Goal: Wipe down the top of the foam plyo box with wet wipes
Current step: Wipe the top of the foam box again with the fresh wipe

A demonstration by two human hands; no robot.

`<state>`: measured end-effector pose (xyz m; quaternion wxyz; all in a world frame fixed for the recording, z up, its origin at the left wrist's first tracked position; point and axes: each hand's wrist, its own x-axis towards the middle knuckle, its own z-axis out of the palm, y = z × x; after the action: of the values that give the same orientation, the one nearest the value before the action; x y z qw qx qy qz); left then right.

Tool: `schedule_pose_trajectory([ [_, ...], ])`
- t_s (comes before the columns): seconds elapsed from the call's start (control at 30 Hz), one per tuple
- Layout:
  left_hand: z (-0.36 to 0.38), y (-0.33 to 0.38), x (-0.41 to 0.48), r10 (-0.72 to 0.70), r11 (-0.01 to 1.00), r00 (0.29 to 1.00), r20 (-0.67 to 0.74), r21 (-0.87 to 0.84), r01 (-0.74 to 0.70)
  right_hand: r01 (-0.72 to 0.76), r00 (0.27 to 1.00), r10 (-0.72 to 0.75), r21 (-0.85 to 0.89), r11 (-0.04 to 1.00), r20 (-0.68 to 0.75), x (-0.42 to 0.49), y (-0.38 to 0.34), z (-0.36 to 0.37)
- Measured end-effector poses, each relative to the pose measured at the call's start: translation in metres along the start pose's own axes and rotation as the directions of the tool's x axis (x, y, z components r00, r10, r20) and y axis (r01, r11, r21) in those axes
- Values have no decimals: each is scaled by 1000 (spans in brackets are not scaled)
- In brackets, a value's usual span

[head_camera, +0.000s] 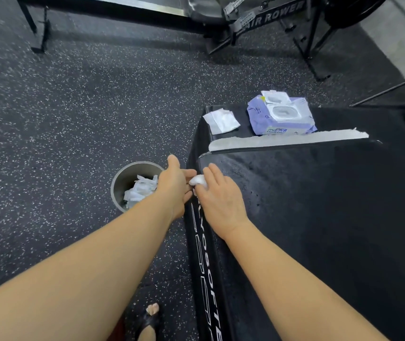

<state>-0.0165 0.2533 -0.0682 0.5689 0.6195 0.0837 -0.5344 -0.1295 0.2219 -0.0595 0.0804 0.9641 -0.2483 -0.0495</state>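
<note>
Head: box (319, 217) lettered side runs forward; wipe (198, 180) balled.

Matt black box top (319, 217), speckled floor (86, 107)

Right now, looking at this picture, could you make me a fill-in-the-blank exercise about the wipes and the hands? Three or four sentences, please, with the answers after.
1. The lid of the wipes pack is ____.
2. The folded wipe lies to the ____ of the pack.
3. The bin with used wipes stands on the ____.
4. The right hand holds a crumpled ____ against the left hand.

Missing words: open; left; floor; wipe.
</note>
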Motion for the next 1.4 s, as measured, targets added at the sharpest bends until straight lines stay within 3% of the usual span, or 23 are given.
schedule_pose_trajectory([
  [0.07, 1, -5, -2, -14, 1000, 1000, 16, 3, 14, -60, 990, 69, 76, 995, -121, -11, -3, -6],
  [0.13, 0, -13, -5, -24, 1000, 1000, 19, 20, 24, -116, 979, 139, 155, 981, -150, -23, -5, -7],
  [0.23, 2, -19, -11, -40, 999, 999, 1, 34, 40, -143, 980, 170, 224, 964, -104, -40, -8, -7],
  [0.37, 7, -15, -18, -45, 999, 999, -25, 16, 45, -53, 997, 66, 278, 959, -38, -50, -5, -6],
  [0.5, 11, -7, -22, -47, 999, 999, -13, 1, 47, -49, 999, 54, 327, 944, -5, -36, -3, -2],
  [0.63, 10, 0, -16, -18, 1000, 999, -38, 9, 18, -3, 997, -19, 314, 949, 69, -9, -1, 17],
  [0.93, 4, 14, 16, -6, 1000, 1000, -29, 22, 6, -119, 992, 101, 350, 929, 70, 46, 12, 21],
  [1.07, 9, 22, 31, 8, 1000, 1000, -25, 29, -8, -250, 967, 246, 422, 871, 66, 73, 15, 18],
  [1.2, 13, 29, 41, 13, 999, 1000, -22, 53, -12, -273, 962, 247, 324, 906, 121, 83, 18, 17],
  [1.4, 22, 40, 34, 20, 995, 1000, -13, 94, -18, -285, 958, 268, 345, 894, 99, 70, 26, 11],
])
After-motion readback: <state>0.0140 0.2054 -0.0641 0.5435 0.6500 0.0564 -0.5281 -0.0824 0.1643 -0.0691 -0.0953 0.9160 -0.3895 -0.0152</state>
